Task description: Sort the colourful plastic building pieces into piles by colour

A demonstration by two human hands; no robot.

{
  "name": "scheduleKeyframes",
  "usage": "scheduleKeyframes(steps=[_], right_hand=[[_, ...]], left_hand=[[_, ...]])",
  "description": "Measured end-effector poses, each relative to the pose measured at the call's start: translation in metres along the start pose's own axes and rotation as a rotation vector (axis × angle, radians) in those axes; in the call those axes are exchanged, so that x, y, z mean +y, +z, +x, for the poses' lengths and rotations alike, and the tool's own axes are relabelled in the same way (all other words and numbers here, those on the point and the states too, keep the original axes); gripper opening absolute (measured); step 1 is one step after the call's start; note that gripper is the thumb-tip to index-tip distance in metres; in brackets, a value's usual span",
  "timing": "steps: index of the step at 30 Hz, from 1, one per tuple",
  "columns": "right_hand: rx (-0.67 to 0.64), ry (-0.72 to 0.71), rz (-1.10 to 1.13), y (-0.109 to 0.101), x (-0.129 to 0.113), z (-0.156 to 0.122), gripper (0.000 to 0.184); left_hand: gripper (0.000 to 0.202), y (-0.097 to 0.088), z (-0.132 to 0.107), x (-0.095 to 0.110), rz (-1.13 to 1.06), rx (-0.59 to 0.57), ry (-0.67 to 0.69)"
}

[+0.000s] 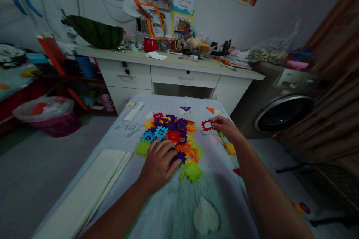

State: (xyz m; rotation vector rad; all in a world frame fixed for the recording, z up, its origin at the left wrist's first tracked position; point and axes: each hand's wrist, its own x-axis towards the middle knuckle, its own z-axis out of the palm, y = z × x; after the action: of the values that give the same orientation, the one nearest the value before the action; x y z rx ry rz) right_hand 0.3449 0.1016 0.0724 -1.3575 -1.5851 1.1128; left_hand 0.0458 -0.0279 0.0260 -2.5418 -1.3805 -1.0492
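One red, toothed frame [203, 125] with an open centre was right of the multicoloured pile [174, 136], pinched by the right hand's [226, 128] fingertips. The left hand's [162, 161] fingers lay loosely over the pile; their grip could not be determined. Two triangles, one purple [185, 108], one orange [210, 110], lay apart; piled pieces overlapped beyond counting.

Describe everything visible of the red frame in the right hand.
The frame is a small red piece, roughly square, with toothed outer edges and a large open middle through which the pale cloth shows. It looks like plastic. The right hand pinches its right side with the fingers, which hide part of that edge. It is to the right of the pile, apart from it. Whether it touches the cloth is unclear.
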Motion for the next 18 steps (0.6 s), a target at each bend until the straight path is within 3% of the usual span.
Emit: scheduleKeyframes(steps=[5,9,14,18], right_hand=[[0.143,-0.054,-0.264,-0.045,0.011,-0.048,0.024],[0.254,-0.056,-0.532,-0.063,0.026,-0.100,0.019],[0.386,-0.270,-0.751,-0.054,0.046,-0.156,0.013],[0.296,-0.306,-0.884,-0.040,0.062,-0.181,0.010]], left_hand=[[0.019,-0.007,-0.001,-0.021,0.081,0.098,-0.090],[0.026,-0.010,-0.003,-0.041,0.109,0.151,-0.231],[0.038,-0.002,-0.006,-0.059,0.055,0.203,-0.329],[0.039,0.001,-0.007,-0.061,0.032,0.200,-0.340]])
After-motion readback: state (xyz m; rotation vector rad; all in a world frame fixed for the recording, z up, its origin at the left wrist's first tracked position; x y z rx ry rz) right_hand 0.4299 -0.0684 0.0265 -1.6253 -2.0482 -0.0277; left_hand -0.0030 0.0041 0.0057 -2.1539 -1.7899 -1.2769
